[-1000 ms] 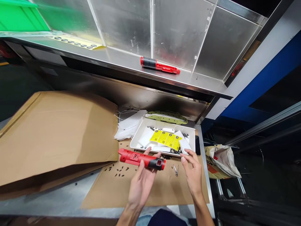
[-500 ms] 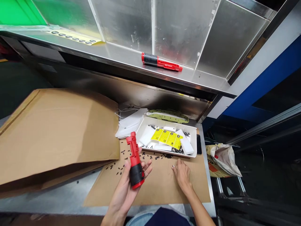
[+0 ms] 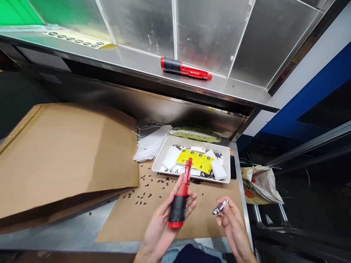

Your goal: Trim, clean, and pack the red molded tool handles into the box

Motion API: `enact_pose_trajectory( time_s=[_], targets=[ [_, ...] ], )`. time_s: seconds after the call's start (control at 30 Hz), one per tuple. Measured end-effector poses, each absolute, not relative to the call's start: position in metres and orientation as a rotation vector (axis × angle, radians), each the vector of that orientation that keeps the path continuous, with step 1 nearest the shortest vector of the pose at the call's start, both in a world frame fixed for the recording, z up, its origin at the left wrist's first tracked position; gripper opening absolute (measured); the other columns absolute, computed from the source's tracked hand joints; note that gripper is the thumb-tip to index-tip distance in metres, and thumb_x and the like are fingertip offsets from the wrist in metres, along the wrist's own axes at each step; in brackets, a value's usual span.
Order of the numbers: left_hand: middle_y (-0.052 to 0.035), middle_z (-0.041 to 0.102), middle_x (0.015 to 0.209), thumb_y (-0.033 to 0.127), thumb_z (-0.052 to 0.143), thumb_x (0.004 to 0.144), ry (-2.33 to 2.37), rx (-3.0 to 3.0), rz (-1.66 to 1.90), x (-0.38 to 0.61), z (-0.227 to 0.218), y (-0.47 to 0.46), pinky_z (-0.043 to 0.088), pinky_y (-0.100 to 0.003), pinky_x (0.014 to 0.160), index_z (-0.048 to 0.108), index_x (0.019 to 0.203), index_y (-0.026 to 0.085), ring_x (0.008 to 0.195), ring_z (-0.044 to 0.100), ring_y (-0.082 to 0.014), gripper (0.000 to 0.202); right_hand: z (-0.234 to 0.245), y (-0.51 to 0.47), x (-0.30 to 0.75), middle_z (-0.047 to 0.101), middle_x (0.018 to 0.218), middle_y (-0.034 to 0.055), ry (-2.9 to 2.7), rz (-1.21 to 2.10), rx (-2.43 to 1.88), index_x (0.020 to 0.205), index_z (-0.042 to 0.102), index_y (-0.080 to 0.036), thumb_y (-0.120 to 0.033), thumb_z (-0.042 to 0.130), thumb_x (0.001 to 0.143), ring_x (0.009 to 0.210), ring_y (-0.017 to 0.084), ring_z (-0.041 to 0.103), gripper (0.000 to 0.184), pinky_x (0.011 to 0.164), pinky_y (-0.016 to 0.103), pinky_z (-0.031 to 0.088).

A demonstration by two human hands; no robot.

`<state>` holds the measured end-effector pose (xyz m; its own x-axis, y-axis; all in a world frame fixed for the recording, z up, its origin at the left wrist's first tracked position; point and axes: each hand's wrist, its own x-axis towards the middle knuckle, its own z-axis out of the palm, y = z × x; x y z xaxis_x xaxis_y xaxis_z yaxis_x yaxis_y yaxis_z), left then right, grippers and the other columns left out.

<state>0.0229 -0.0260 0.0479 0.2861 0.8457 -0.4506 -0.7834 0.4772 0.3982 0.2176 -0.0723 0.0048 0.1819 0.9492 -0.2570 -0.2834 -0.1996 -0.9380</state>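
Left hand [image 3: 161, 226] nearest, palm up, fingers curled around a red-and-black tool [image 3: 181, 197]: black barrel resting in the palm, red nose pointing up and away toward the tray. Right hand [image 3: 233, 224] just beside it to the right, fingertips pinched together on a small metal clip [image 3: 220, 208], held clear of the tool, not touching it. Beneath both hands, a flat sheet of brown cardboard [image 3: 131, 223] spread on the steel bench, sprinkled with small black screws [image 3: 145, 190]. Beyond the tool's tip, a white tray [image 3: 189, 140] holding yellow labels [image 3: 196, 160], white blocks and more dark screws. Left of the tray, a stack of white sheets [image 3: 150, 144]; further left, a large folded cardboard box [image 3: 65, 153]. Right of the bench edge, a crumpled bag [image 3: 260, 182]. Farthest, up on the steel shelf [image 3: 131, 69], a second red-and-black tool [image 3: 185, 69] lying on its side, and a yellow strip with dark dots [image 3: 76, 38] at the left.
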Motion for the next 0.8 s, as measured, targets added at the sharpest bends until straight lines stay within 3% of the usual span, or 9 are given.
enact_pose_trajectory(
  time_s=[0.1, 0.2, 0.3, 0.43, 0.5, 0.6, 0.73, 0.8],
  targets=[
    [-0.0141, 0.075, 0.109, 0.02, 0.043, 0.098, 0.559, 0.087, 1.012, 0.033, 0.057, -0.029, 0.054, -0.039, 0.097, 0.02, 0.153, 0.026, 0.101, 0.071, -0.0241, 0.06, 0.03, -0.077, 0.214, 0.063, 0.087, 0.0046, -1.154, 0.942, -1.26, 0.081, 0.071, -0.02, -0.04, 0.056, 0.094, 0.058, 0.01, 0.058, 0.028, 0.057, 0.023, 0.051],
    [-0.0116, 0.076, 0.106, 0.025, 0.042, 0.099, 0.54, 0.049, 0.956, 0.042, 0.069, -0.034, 0.054, -0.036, 0.095, 0.022, 0.152, 0.028, 0.097, 0.072, -0.0211, 0.057, 0.054, -0.082, 0.212, 0.068, 0.097, 0.0085, -1.521, 0.493, -1.145, 0.089, 0.074, -0.025, -0.033, 0.056, 0.094, 0.08, 0.019, 0.067, 0.02, 0.063, 0.027, 0.056],
    [-0.0118, 0.077, 0.102, 0.026, 0.044, 0.098, 0.58, 0.056, 0.946, 0.049, 0.078, -0.041, 0.055, -0.034, 0.091, 0.019, 0.153, 0.026, 0.093, 0.073, -0.0201, 0.06, 0.065, -0.091, 0.202, 0.072, 0.096, 0.0079, -1.584, 0.236, -1.088, 0.102, 0.073, -0.03, -0.027, 0.057, 0.094, 0.078, 0.019, 0.069, 0.019, 0.059, 0.027, 0.057],
    [-0.014, 0.075, 0.105, 0.031, 0.059, 0.092, 0.596, 0.073, 0.928, 0.053, 0.084, -0.049, 0.056, -0.031, 0.084, 0.014, 0.154, 0.025, 0.092, 0.071, -0.0207, 0.076, 0.062, -0.104, 0.19, 0.075, 0.093, 0.0085, -1.405, 0.283, -1.144, 0.135, 0.053, -0.028, -0.02, 0.059, 0.093, 0.078, 0.021, 0.075, 0.043, 0.062, 0.03, 0.063],
    [-0.0136, 0.075, 0.104, 0.035, 0.068, 0.085, 0.591, 0.076, 0.929, 0.053, 0.087, -0.052, 0.055, -0.029, 0.081, 0.017, 0.153, 0.024, 0.09, 0.071, -0.0202, 0.086, 0.06, -0.106, 0.192, 0.076, 0.094, 0.0092, -1.438, 0.329, -1.087, 0.142, 0.044, -0.026, -0.018, 0.061, 0.091, 0.081, 0.023, 0.076, 0.054, 0.064, 0.032, 0.065],
    [-0.0116, 0.075, 0.101, 0.036, 0.076, 0.079, 0.591, 0.068, 0.932, 0.052, 0.088, -0.056, 0.054, -0.027, 0.079, 0.025, 0.152, 0.026, 0.085, 0.069, -0.0175, 0.09, 0.059, -0.104, 0.198, 0.077, 0.095, 0.008, -1.632, 0.283, -0.987, 0.134, 0.054, -0.027, -0.016, 0.066, 0.087, 0.085, 0.025, 0.076, 0.049, 0.066, 0.032, 0.065],
    [-0.0107, 0.074, 0.1, 0.035, 0.075, 0.08, 0.604, 0.078, 0.93, 0.054, 0.088, -0.057, 0.053, -0.027, 0.081, 0.036, 0.148, 0.029, 0.085, 0.067, -0.0159, 0.078, 0.064, -0.1, 0.198, 0.078, 0.082, 0.0039, -1.53, 0.149, -0.997, 0.123, 0.061, -0.026, -0.022, 0.063, 0.091, 0.079, 0.023, 0.076, 0.033, 0.065, 0.029, 0.065],
    [-0.0101, 0.074, 0.1, 0.034, 0.074, 0.081, 0.607, 0.1, 0.931, 0.055, 0.087, -0.056, 0.053, -0.028, 0.081, 0.04, 0.146, 0.03, 0.082, 0.067, -0.0155, 0.073, 0.068, -0.099, 0.197, 0.078, 0.078, 0.0031, -1.537, 0.116, -1.004, 0.124, 0.061, -0.027, -0.021, 0.062, 0.091, 0.074, 0.022, 0.076, 0.033, 0.063, 0.028, 0.064]
  ],
)
